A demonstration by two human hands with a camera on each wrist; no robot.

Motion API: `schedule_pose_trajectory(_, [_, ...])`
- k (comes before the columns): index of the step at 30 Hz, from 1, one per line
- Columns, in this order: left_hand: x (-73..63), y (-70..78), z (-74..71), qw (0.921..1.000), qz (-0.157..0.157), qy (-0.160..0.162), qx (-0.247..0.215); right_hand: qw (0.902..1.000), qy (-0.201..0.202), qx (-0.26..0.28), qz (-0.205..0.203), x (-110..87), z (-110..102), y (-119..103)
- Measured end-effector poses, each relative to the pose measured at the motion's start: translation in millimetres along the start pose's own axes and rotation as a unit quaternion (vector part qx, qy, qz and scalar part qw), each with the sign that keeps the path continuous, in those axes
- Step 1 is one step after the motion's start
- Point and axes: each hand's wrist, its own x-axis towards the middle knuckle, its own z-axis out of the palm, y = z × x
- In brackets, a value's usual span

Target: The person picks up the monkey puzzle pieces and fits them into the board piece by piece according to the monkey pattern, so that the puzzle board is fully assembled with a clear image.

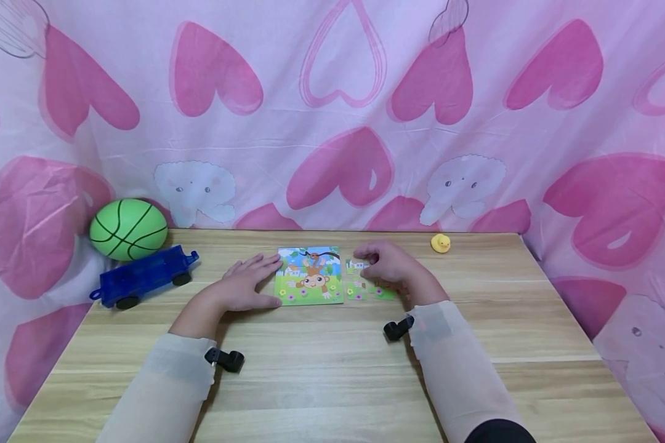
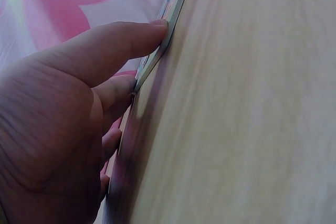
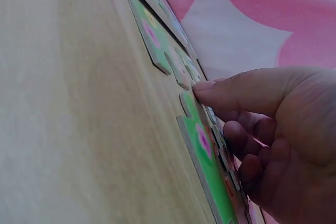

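A square monkey picture puzzle board lies flat near the middle of the table. My left hand is spread at its left side, thumb and fingertips touching the edge. The left wrist view shows the left thumb against the board's near edge. To the right of the board, my right hand bends over loose puzzle pieces, pinching a small puzzle piece between thumb and fingers. Below it lies a green puzzle piece with a flower. Another green piece lies under the curled fingers, which partly hide several more.
A green ball and a blue toy wagon with black wheels stand at the left edge of the wooden table. A yellow rubber duck sits at the back right. A pink heart-patterned cloth hangs behind.
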Motion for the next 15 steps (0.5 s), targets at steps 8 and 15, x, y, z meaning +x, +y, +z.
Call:
schedule_pose_trajectory(8, [-0.1, 0.3, -0.3, 1.0, 0.0, 0.0, 0.0, 0.9996, 0.01, -0.026, -0.004, 0.9, 1.6, -2.4])
schedule_pose_trajectory(15, [-0.5, 0.8, -0.1, 1.0, -0.001, 0.001, 0.003, 0.9997, 0.018, -0.003, 0.017, -0.7, 2.9, -8.7])
